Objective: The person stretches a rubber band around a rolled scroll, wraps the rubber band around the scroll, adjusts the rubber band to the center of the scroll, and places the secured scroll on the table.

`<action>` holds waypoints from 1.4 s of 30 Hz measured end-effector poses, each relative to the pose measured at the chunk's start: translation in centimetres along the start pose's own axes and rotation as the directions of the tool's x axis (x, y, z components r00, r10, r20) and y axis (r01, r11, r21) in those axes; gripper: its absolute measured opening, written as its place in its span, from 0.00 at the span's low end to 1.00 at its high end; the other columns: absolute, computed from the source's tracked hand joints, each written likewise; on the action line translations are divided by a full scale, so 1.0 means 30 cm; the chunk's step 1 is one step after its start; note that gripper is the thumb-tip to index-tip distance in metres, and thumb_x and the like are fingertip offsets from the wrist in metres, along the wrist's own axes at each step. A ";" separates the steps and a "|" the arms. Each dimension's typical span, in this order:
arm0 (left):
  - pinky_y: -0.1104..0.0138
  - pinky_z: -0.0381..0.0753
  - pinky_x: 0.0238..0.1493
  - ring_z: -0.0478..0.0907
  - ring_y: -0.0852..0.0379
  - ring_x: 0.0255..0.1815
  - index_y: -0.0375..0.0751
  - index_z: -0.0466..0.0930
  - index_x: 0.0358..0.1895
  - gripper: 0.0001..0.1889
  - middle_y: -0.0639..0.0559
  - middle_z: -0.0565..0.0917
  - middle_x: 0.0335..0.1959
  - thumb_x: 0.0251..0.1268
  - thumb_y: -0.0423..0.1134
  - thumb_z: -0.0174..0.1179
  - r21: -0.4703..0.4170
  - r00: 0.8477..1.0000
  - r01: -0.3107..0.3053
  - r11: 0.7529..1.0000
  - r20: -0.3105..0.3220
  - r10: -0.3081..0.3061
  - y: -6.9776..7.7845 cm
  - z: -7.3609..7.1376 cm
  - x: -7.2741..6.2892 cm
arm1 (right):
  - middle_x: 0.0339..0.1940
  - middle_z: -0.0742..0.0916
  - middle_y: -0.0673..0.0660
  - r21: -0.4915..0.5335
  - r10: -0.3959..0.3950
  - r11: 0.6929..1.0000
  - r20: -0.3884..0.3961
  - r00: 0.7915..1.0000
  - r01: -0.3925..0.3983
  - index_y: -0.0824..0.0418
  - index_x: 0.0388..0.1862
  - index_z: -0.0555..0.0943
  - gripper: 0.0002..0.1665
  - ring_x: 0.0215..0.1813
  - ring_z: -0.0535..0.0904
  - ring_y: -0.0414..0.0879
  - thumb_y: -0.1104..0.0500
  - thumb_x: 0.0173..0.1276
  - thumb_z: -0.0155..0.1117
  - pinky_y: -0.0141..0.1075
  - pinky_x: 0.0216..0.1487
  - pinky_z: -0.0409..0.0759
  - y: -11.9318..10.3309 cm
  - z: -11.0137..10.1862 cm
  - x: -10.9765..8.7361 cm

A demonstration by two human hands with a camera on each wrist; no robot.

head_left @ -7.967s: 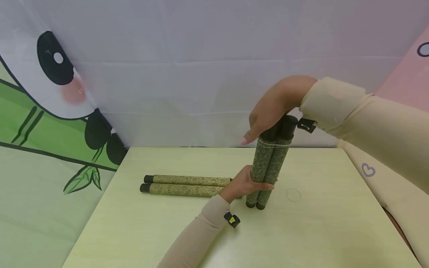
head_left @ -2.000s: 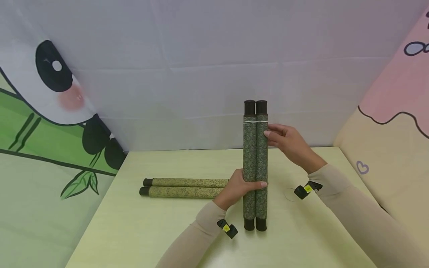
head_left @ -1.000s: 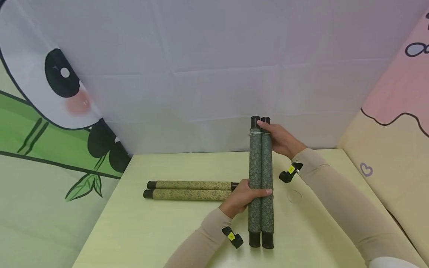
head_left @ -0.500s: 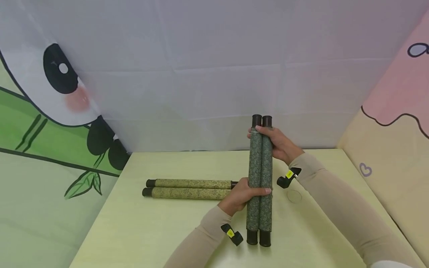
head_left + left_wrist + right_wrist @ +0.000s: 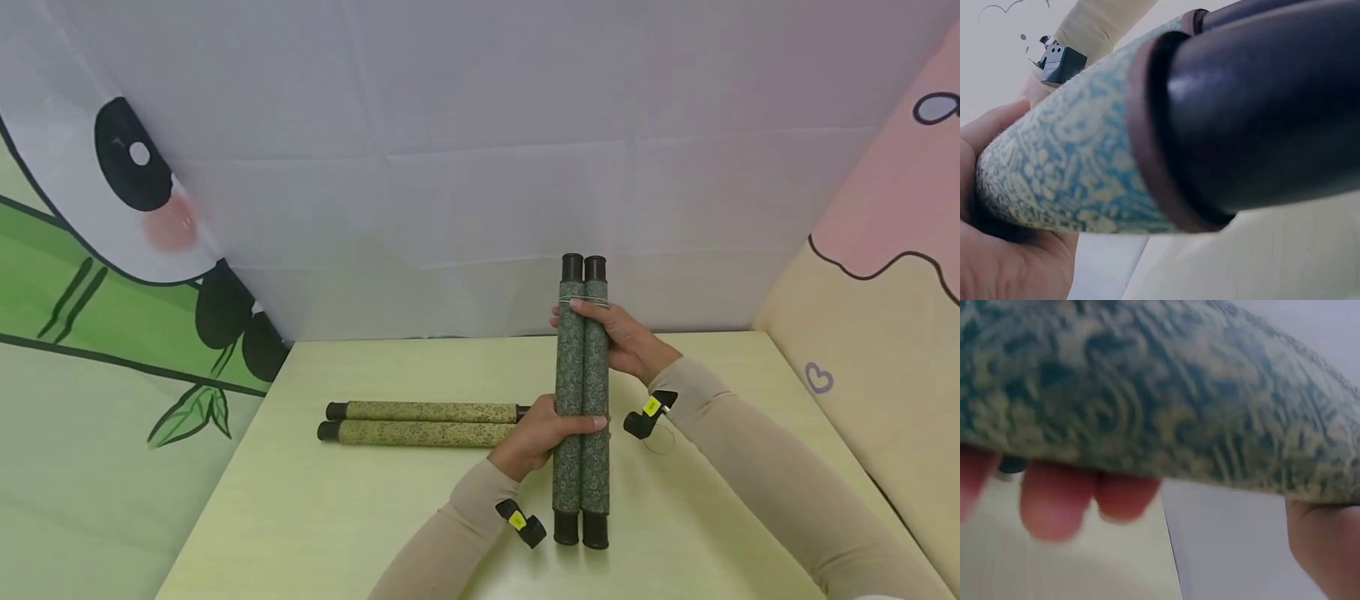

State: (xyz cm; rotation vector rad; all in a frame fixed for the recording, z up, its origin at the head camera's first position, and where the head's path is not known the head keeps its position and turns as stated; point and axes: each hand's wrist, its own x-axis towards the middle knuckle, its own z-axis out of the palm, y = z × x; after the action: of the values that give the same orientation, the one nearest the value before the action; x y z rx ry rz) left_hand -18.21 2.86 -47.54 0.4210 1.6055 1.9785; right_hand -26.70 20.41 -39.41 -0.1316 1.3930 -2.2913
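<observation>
Two rolled scrolls [image 5: 570, 358] in dark green patterned cloth, with black end knobs, are held side by side, nearly upright above the table. A thin pale band [image 5: 564, 298] loops round both near the top. My left hand [image 5: 534, 440] grips the pair below the middle, thumb across the front. Near the band my right hand [image 5: 632, 343] holds them, its thumb on the front and fingertips showing past the left side. The left wrist view shows the patterned cloth [image 5: 1072, 150] and a dark knob [image 5: 1260, 112] close up. Fingers [image 5: 1054, 500] curl under the cloth in the right wrist view.
Two yellowish patterned scrolls [image 5: 431, 433] with black ends lie side by side on the pale table [image 5: 300, 517], left of my hands. A thin loop [image 5: 662, 450] lies on the table at the right, partly behind the right wrist camera. A white cloth backdrop [image 5: 450, 208] stands behind.
The green scrolls have come round from a tilted pose to face me. My right hand went from above their tops to their right side, now gripping them, and slid slightly down lately.
</observation>
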 end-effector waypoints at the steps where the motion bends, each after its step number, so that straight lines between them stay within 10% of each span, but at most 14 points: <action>1: 0.58 0.86 0.44 0.85 0.51 0.40 0.30 0.79 0.54 0.19 0.43 0.85 0.43 0.63 0.35 0.69 -0.001 1.000 0.005 1.000 0.004 -0.005 0.000 -0.002 -0.001 | 0.56 0.84 0.57 0.006 0.001 1.000 0.015 1.000 -0.001 0.66 0.78 0.57 0.33 0.57 0.82 0.48 0.53 0.83 0.52 0.44 0.48 0.82 -0.006 -0.001 0.003; 20: 0.59 0.85 0.42 0.84 0.52 0.38 0.31 0.80 0.52 0.16 0.45 0.84 0.41 0.64 0.34 0.69 0.033 1.000 0.023 0.999 -0.015 -0.023 0.011 0.007 -0.023 | 0.57 0.84 0.58 0.033 -0.018 0.999 -0.030 0.999 0.019 0.65 0.70 0.69 0.27 0.55 0.83 0.46 0.51 0.81 0.56 0.42 0.47 0.83 -0.059 0.009 0.016; 42: 0.59 0.85 0.43 0.84 0.52 0.39 0.30 0.80 0.51 0.16 0.45 0.84 0.41 0.64 0.34 0.68 0.043 1.000 0.018 0.999 -0.010 -0.018 0.020 0.009 -0.038 | 0.60 0.84 0.51 -0.013 -0.009 1.000 -0.038 0.999 0.009 0.63 0.79 0.59 0.34 0.61 0.81 0.46 0.53 0.81 0.56 0.44 0.51 0.82 0.020 0.028 -0.051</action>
State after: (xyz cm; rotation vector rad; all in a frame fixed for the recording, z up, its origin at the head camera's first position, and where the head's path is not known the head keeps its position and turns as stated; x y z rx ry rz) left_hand -17.28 2.33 -46.79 0.4126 1.6544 1.9389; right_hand -24.89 20.13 -39.30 -0.0996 1.4293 -2.3035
